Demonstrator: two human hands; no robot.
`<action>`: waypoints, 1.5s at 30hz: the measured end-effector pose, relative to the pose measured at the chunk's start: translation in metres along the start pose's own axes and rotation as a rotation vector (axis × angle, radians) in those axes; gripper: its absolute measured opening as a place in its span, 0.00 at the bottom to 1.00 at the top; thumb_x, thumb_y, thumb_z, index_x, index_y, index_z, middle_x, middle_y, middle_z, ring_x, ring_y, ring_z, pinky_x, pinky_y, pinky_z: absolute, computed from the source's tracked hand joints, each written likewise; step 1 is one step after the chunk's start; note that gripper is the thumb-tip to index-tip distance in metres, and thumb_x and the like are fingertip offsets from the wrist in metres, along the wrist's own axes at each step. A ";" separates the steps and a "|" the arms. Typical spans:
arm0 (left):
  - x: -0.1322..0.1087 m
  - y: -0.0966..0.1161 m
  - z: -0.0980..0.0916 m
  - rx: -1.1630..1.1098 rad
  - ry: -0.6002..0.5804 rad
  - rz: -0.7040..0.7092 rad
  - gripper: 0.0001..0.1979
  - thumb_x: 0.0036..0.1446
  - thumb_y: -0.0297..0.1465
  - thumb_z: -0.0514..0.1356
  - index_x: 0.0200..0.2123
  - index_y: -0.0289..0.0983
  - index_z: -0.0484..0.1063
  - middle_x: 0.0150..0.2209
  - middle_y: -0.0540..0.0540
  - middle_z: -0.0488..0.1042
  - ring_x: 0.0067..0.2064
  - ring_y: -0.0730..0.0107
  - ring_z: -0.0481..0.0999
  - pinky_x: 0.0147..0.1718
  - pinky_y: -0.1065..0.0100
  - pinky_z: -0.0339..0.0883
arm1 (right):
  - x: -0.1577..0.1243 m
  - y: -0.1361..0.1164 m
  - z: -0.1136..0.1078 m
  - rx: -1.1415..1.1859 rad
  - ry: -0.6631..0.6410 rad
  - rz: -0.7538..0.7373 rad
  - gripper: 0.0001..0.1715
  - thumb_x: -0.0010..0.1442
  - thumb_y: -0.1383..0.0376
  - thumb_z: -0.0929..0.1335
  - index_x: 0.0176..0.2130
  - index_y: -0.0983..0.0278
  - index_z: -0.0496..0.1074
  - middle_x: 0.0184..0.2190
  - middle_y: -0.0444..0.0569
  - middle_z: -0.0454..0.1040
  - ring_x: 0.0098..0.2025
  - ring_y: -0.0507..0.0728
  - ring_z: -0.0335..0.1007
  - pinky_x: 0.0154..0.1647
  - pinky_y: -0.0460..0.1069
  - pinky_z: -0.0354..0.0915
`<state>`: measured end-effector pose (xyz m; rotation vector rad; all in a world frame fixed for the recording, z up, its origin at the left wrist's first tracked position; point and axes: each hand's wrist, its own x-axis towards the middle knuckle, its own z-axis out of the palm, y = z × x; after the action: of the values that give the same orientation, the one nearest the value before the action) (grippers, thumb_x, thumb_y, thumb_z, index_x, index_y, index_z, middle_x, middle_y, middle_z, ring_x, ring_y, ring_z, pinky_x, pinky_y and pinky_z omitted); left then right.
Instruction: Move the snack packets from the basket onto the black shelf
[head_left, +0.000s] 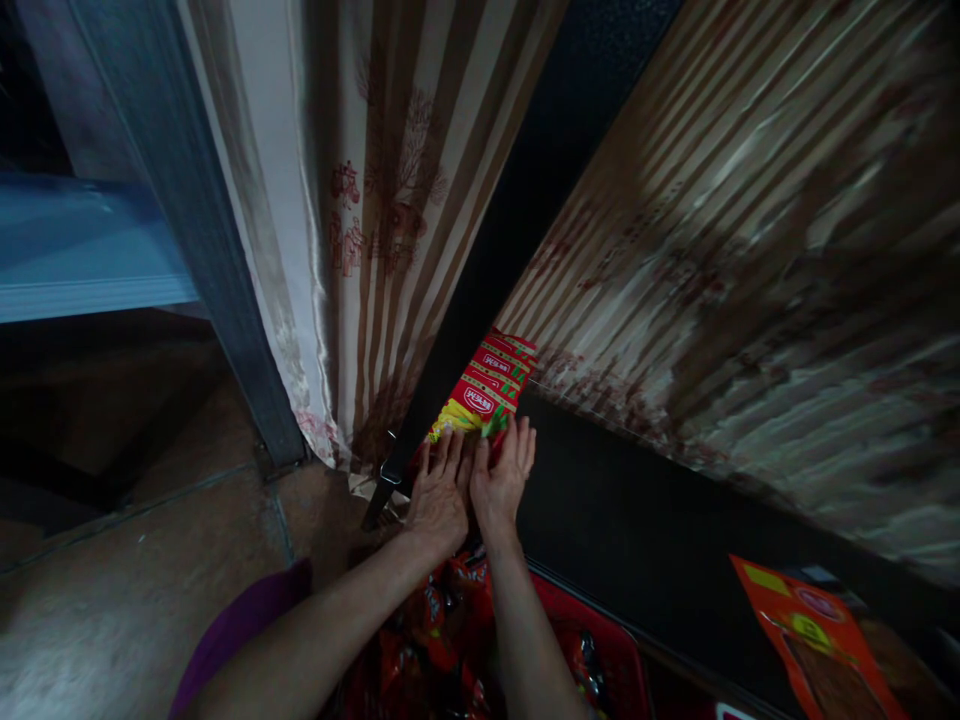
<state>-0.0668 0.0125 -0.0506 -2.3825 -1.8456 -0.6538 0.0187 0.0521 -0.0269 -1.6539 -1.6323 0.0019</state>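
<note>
Both my hands reach forward, side by side, against a stack of red, yellow and green snack packets point(491, 385) standing on a dark shelf. My left hand point(439, 495) lies flat with fingers stretched out at the stack's lower left. My right hand point(504, 478) is also flat, fingers spread, pressing the lower edge of the packets. Neither hand grips anything. Below my forearms sits a red basket point(615, 650) filled with red packets point(431, 640).
A dark shelf board point(637, 510) runs to the right, with an orange packet point(817, 640) lying at its lower right. Striped curtains point(375, 200) hang behind and to the right. A grey post point(217, 270) stands at left over a brown tiled floor point(112, 590).
</note>
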 end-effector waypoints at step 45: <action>0.005 -0.002 0.002 -0.069 0.086 0.017 0.31 0.58 0.31 0.50 0.65 0.34 0.51 0.68 0.40 0.49 0.69 0.53 0.43 0.62 0.49 0.46 | 0.149 -0.030 0.058 -0.486 -0.444 -0.193 0.42 0.63 0.53 0.57 0.68 0.68 0.40 0.69 0.59 0.39 0.70 0.68 0.33 0.65 0.66 0.41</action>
<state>-0.0672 0.0183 -0.0514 -2.3684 -1.7949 -0.8168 -0.0108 0.2035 0.0255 -1.9412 -2.2616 -0.1442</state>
